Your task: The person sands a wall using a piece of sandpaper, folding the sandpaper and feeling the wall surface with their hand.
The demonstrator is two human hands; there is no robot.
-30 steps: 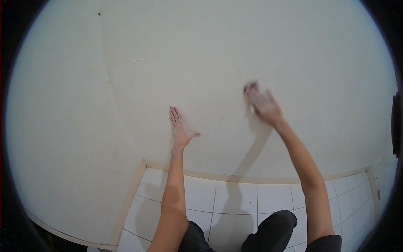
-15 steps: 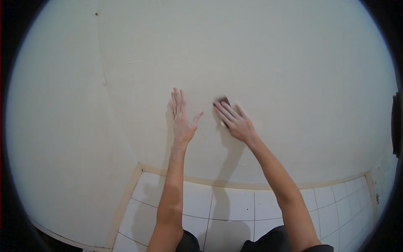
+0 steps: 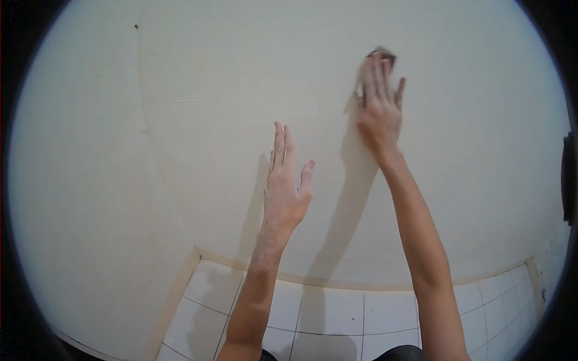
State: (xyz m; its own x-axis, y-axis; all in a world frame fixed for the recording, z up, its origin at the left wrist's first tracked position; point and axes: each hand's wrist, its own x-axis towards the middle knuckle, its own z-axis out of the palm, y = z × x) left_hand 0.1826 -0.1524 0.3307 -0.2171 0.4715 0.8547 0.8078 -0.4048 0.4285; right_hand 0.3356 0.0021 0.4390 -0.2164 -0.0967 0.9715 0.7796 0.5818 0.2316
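The pale, off-white wall (image 3: 241, 78) fills most of the head view. High on it, my right hand (image 3: 379, 111) lies with fingers stretched over a dark piece of sandpaper (image 3: 390, 58), pressing it to the surface. Most of the sandpaper is hidden beneath the fingers, and motion smears it a little. Lower and to the left, my left hand (image 3: 288, 180) is open and holds nothing, its thumb apart from the fingers. Its shadow falls to the left, and the palm seems to be off the wall. Whitish dust coats the fingers.
White floor tiles (image 3: 331, 310) with dark joints meet the wall along a beige skirting strip (image 3: 373, 287). A wall corner runs down on the left. A dark object (image 3: 568, 180) stands at the far right edge. Small marks, including a dark spot (image 3: 136, 26), dot the wall.
My right hand has swept up and to the right across the wall with the sandpaper. My left hand has shifted right and come nearer the camera. The view has tilted slightly upward.
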